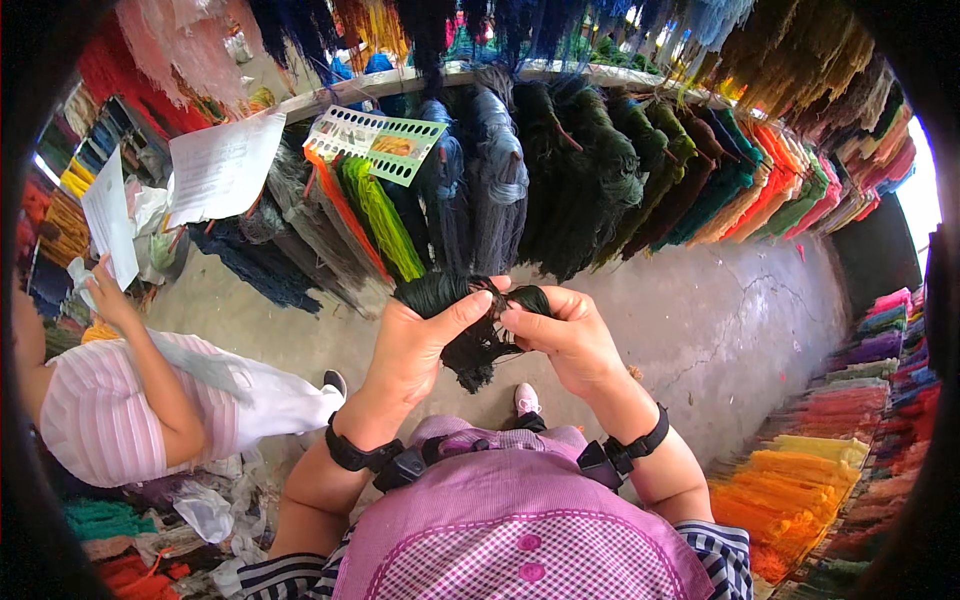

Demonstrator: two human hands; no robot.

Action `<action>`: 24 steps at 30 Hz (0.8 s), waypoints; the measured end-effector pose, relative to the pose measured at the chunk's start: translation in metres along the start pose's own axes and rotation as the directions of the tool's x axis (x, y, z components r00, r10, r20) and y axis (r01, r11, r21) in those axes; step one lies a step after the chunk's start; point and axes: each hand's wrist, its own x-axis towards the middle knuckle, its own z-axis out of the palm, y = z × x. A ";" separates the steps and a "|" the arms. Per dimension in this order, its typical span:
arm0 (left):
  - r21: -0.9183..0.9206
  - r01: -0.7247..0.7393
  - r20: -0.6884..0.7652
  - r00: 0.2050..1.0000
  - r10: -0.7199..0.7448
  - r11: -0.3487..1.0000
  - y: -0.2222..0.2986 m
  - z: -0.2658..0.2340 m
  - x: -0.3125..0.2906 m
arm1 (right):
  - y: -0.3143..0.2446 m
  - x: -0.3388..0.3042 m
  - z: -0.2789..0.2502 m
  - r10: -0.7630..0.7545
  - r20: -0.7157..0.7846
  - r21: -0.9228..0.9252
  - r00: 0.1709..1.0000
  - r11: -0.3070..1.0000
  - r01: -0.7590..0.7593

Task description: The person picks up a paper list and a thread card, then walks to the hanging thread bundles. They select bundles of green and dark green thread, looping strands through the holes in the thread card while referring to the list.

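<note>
1. The floor [715,325] spreads out below the hands. Only the hands appear to bear the dark yarn, so a slack grip could let it drop there and pick up dust.
2. The hanging hanks [600,170] stand just beyond the work. Loose ends could catch among them if the yarn swings forward; whether it touches them now, I cannot tell.
3. The lime hank [382,215] ends just past the left hand in this view, so it seems the likeliest of the bright ones to snag.
4. The yarn [472,352] sits between both hands, in front of the person's body, its lower end dangling in a ragged tuft. Pulling the halves unevenly could tighten a tangle, and a hard tug could snap strands.
5. The left fingers [462,315] are curled round the bulk of the yarn, the thumb pressing on top. Easing that thumb could let the bundle spread.
6. The right fingers [530,326] are nearly closed, pinching a smaller part, thumb against the strands. The exact gap at the tips is hidden.
7. Thin strands cross between the two thumbs; a slipping pinch could mix them up.
</note>
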 end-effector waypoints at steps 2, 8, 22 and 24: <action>0.014 -0.011 0.020 1.000 0.010 1.000 -0.002 -0.001 0.000 | -0.001 0.000 0.001 -0.013 -0.002 0.001 1.000 1.000 0.013; 0.062 -0.002 0.038 0.999 0.000 0.998 0.000 -0.003 -0.002 | 0.000 0.000 0.000 -0.046 0.016 0.014 0.999 0.999 0.045; -0.172 0.025 -0.010 1.000 -0.027 0.985 0.003 0.010 -0.006 | 0.005 0.006 -0.009 -0.009 0.051 0.136 0.999 0.991 0.002; -0.111 0.017 -0.038 0.999 -0.022 0.994 -0.003 0.009 -0.006 | -0.002 0.003 0.002 -0.018 0.034 0.083 0.999 0.996 0.015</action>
